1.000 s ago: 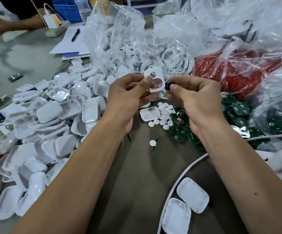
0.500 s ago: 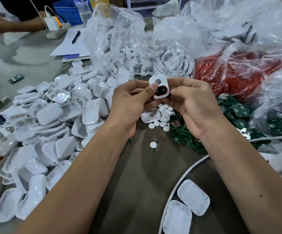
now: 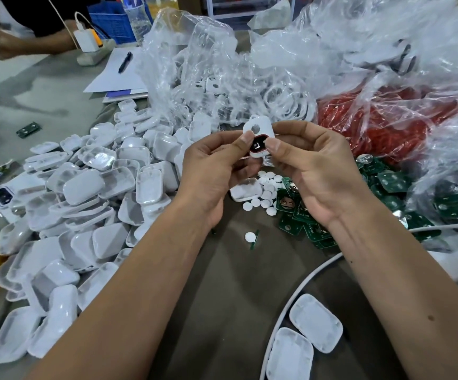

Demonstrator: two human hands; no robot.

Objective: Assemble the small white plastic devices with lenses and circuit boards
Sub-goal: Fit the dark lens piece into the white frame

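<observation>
Head view: both hands hold one white device shell up over the table, mid-frame, w/ the clear bags behind it. Left hand pinches it from the left, thumb tip on the left edge of the red-rimmed dark lens window; right hand pinches from the right, thumb on the window's right edge. So the grip is narrow on both sides, fingers curled round the shell. Shell's long axis runs roughly up-down in frame, round hole at the top end, lens window at the bottom end, face turned to the camera. Neither hand is nearer; the shell sits between the two thumbs. Prob. the lens is being seated, then the next part comes in from the back.

Next parts lie below: green circuit boards just under the right hand, small white discs between the hands' heels, so the right hand is closer to the boards. Pile of white shell halves spreads left on the dark table surface. A white cable curves at lower right, beside two more shell halves. Red parts in a bag far right. Another person's arm at top left.
</observation>
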